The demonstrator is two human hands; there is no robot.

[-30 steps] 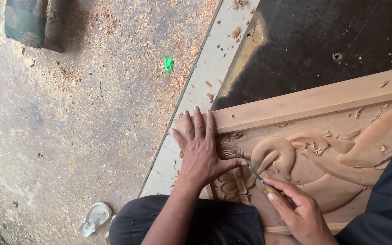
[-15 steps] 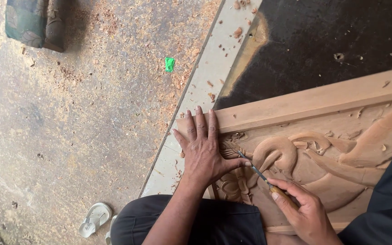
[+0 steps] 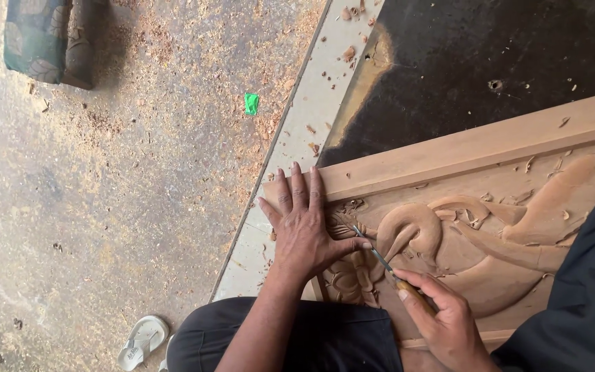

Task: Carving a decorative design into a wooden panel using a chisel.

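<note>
A large carved wooden panel point(image 3: 463, 155) with a raised frame and relief curves lies in front of me, strewn with wood chips. My left hand point(image 3: 302, 227) rests flat on its left edge, fingers spread, thumb touching the blade of a thin carving chisel point(image 3: 374, 253). My right hand point(image 3: 442, 320) grips the chisel's wooden handle. The chisel tip sits in the leafy carving next to my left thumb. My dark-trousered knee point(image 3: 290, 337) lies under the panel's lower edge.
A dark mat point(image 3: 490, 48) lies beyond the panel, bordered by a pale concrete strip point(image 3: 311, 117). The sawdust-covered floor holds a green scrap point(image 3: 251, 103), a patterned cushion point(image 3: 46, 41) at top left and a white sandal point(image 3: 138, 341) at bottom left.
The chisel and my right hand have shifted slightly along the carving. My left hand stays pressed on the panel.
</note>
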